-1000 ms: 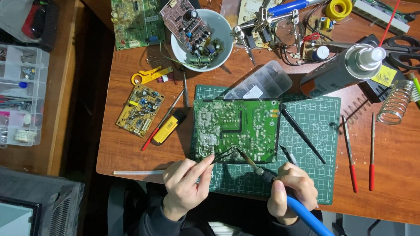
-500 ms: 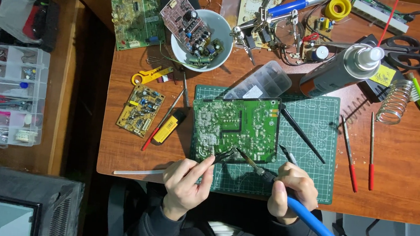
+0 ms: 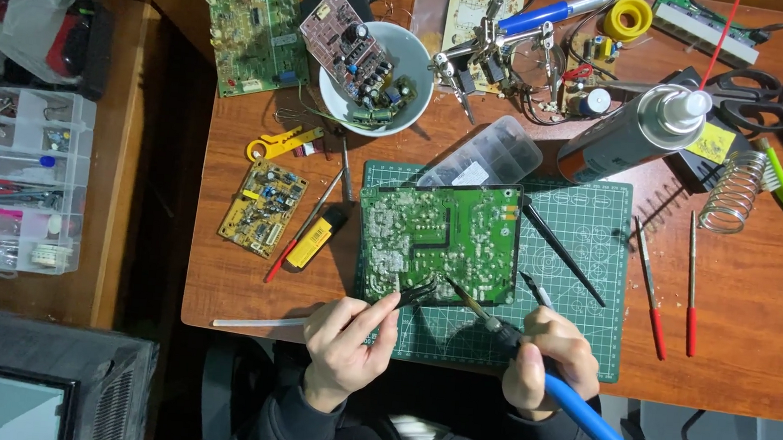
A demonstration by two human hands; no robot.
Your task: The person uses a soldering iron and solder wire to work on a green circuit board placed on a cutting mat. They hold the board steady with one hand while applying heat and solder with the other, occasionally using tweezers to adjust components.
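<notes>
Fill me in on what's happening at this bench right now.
A person is working on a green circuit board lying on a green cutting mat. The right hand holds a blue-handled soldering iron with its tip at the board's lower edge. The left hand holds dark tweezers at the same edge. A white bowl of parts, other boards and a spray can lie around.

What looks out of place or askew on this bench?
A small brownish circuit board sticks up tilted out of the white bowl of loose parts, overhanging its rim. The grey spray can lies on its side across the green cutting mat's top edge. Nothing looks spilled or visibly damaged.
</notes>
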